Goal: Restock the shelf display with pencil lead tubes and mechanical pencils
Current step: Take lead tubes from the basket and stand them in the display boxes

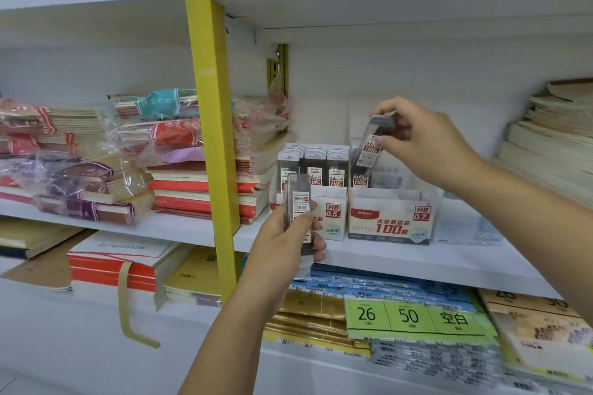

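To the left of both grips, flat notebooks (199, 189) in crinkled clear plastic lie stacked beside a yellow metal post (211, 125). The left hand (282, 240) curls its fingers around a slim, rectangular, clear plastic lead tube (299, 202), held upright just in front of the cardboard HB 0.5 box (333, 221), which is full of similar tubes. The right hand (423, 141) pinches a second tube (372, 144) near its upper end, tilted, with the glossy HB 0.7 box (390, 223) just below this grip on the white shelf (417, 260).
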`<state>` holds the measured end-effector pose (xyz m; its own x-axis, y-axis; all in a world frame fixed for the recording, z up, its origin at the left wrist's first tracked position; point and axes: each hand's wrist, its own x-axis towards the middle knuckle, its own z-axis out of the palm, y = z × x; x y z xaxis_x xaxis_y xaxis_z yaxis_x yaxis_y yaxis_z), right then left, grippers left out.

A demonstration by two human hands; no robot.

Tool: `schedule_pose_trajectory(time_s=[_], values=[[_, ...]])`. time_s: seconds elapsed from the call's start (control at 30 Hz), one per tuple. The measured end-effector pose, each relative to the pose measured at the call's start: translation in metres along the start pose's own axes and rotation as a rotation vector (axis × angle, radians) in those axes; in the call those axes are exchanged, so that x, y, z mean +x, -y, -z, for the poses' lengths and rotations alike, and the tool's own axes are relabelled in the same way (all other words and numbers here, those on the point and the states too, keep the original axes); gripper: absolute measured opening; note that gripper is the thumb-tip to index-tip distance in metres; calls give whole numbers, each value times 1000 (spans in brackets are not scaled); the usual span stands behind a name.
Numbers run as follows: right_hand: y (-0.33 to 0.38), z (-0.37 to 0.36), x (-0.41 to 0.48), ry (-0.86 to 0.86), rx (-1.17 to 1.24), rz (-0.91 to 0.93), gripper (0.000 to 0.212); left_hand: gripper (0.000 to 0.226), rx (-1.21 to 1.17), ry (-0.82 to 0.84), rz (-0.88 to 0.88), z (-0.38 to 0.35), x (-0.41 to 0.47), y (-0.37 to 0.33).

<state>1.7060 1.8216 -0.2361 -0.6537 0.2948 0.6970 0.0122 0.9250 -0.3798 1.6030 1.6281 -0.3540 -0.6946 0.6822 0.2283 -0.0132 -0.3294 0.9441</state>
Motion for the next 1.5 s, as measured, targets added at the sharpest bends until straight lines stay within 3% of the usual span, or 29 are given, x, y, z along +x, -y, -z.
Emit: schedule_pose_trajectory(time_s=[0.17, 0.3, 0.5, 0.63, 0.73, 0.9, 1.03, 1.17, 1.27, 1.37, 1.5], values=[[-11, -13, 3, 62, -119, 44, 38, 15, -17, -5, -13, 3, 1, 1], [-15, -18, 7, 81, -94, -36, 40, 13, 16, 3, -26, 5, -1, 3], [-22, -30, 5, 138, -286, -71, 20, 12, 3, 0, -26, 3, -3, 2], [-13, -23, -3, 87, -328, -100, 29, 11, 13, 31, -27, 0, -6, -1], [8, -18, -29, -29, -148, -56, 25, 12, 34, 65, -29, -4, -7, -2], [32, -29, -77, 101, 481, -213, 32, 15, 65, 180, -10, -15, -12, -1], [26, -36, -97, -27, 667, -308, 31, 20, 58, 270, 32, -16, -18, 6], [15, -28, -105, -87, 732, -354, 22, 30, 2, 168, 51, -4, -18, 5], [11, -21, -109, 100, 640, -321, 22, 38, -13, 33, 15, 1, -18, 0], [12, -24, -115, 317, 427, -291, 14, 16, 53, -13, -15, 5, -19, 0], [23, -29, -116, 210, 454, -272, 20, 6, 139, 30, -39, 3, -19, 2]])
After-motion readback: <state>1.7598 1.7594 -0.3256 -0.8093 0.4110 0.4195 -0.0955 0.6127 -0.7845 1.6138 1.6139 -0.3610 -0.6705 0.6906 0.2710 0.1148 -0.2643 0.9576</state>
